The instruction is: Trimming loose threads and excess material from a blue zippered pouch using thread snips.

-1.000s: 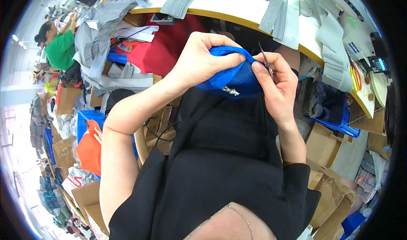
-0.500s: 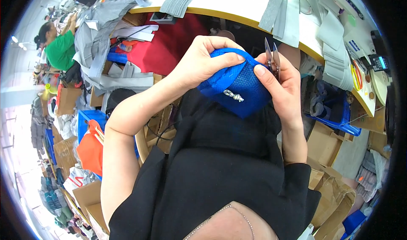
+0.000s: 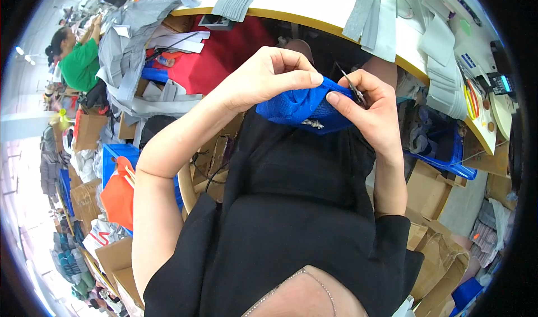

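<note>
A blue mesh fabric piece hangs in folds above my lap, between both hands. A knotted pale cord shows on its lower side. My left hand is closed, thumb and forefinger pinching the fabric's top edge. My right hand is closed too, with its thumb pressed on the fabric's right corner. In the same hand sits a pair of metal thread snips, blades pointing up and away from me. The fabric's underside and the snips' handles are mostly hidden by my fingers.
Ahead is a white table with a yellow edge, grey fabric strips hanging over it. Red fabric lies beneath. A blue crate stands at right, cardboard boxes nearby. A person in green works far left.
The blue fabric has tipped and bunched up, so less of its lower face and cord shows. The snips have turned, and their blades look closer together. Both hands stay nearly in place.
</note>
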Motion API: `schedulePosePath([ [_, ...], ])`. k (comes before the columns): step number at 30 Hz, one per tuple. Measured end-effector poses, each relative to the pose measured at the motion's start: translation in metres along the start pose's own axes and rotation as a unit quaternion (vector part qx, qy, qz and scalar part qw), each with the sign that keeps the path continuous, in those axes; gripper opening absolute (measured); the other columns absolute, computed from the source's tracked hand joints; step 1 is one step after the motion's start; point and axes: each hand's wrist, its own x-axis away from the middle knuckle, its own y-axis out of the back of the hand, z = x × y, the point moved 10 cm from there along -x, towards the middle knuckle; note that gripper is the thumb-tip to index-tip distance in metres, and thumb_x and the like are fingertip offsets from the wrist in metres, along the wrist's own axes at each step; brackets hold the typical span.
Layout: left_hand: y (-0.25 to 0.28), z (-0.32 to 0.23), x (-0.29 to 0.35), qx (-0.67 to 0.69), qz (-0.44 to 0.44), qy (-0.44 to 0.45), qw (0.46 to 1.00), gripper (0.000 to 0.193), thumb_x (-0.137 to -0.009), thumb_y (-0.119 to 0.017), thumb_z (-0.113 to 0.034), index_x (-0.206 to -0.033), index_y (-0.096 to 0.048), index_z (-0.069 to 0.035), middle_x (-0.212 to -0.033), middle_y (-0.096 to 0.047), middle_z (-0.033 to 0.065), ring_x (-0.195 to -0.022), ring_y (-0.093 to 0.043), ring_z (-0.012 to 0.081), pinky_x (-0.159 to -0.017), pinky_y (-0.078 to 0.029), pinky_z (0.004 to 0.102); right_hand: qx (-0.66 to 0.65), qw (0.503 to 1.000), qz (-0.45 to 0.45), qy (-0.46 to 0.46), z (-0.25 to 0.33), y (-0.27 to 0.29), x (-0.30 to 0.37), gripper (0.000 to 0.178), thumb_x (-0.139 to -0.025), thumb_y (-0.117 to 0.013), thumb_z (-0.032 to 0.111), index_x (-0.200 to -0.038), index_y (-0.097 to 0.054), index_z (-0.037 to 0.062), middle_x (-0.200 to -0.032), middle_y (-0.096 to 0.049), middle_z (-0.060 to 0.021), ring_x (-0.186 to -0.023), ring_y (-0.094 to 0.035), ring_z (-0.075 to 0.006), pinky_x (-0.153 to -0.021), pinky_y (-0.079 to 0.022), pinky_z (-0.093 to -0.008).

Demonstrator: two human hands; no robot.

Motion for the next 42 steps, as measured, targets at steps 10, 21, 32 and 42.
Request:
schedulePosePath([
  [10,0.0,0.002,-0.002,-0.058,-0.022,-0.021,0.998,0.021,-0.092,-0.07,-0.024,-0.094,-0.07,-0.003,-0.08,-0.067,-0.0026,-0.072,-0.058,0.0016,-0.066,-0.047,0.0187,0.025,1.0,-0.006,-0.008,-0.013,0.009,-0.01,0.016,-0.084,-0.078,0.016,-0.084,-0.068,0.0034,-0.072,-0.06,0.0051,-0.067,-0.05,-0.001,-0.06,-0.039,-0.0184],
  [21,-0.003,0.019,-0.009,0.111,0.011,0.021,0.994,0.023,-0.093,-0.069,-0.027,-0.086,-0.068,-0.006,-0.075,-0.062,-0.0043,-0.068,-0.054,0.0018,-0.065,-0.045,0.0197,0.022,0.998,0.043,-0.03,-0.014,-0.003,-0.015,0.017,-0.093,-0.067,0.018,-0.087,-0.066,0.0014,-0.071,-0.055,0.0073,-0.066,-0.043,-0.0002,-0.059,-0.035,-0.019],
  [32,-0.006,0.016,-0.003,0.087,0.035,0.049,0.994,0.021,-0.086,-0.076,-0.02,-0.094,-0.069,-0.002,-0.086,-0.07,0.0031,-0.078,-0.064,0.0065,-0.074,-0.052,0.0213,-0.07,0.995,0.069,-0.035,-0.017,-0.009,-0.015,0.016,-0.095,-0.065,0.02,-0.091,-0.066,0.004,-0.075,-0.053,0.0091,-0.07,-0.043,0.0005,-0.062,-0.035,-0.0175],
  [42,0.004,0.01,-0.004,0.065,0.02,0.039,0.997,0.026,-0.09,-0.072,-0.03,-0.095,-0.068,-0.005,-0.085,-0.067,-0.0017,-0.079,-0.06,0.0042,-0.076,-0.048,0.0205,-0.003,0.999,0.052,0.015,-0.006,0.003,-0.02,0.014,-0.094,-0.066,0.016,-0.09,-0.065,0.0028,-0.078,-0.058,0.0066,-0.073,-0.048,-0.001,-0.065,-0.039,-0.0175],
])
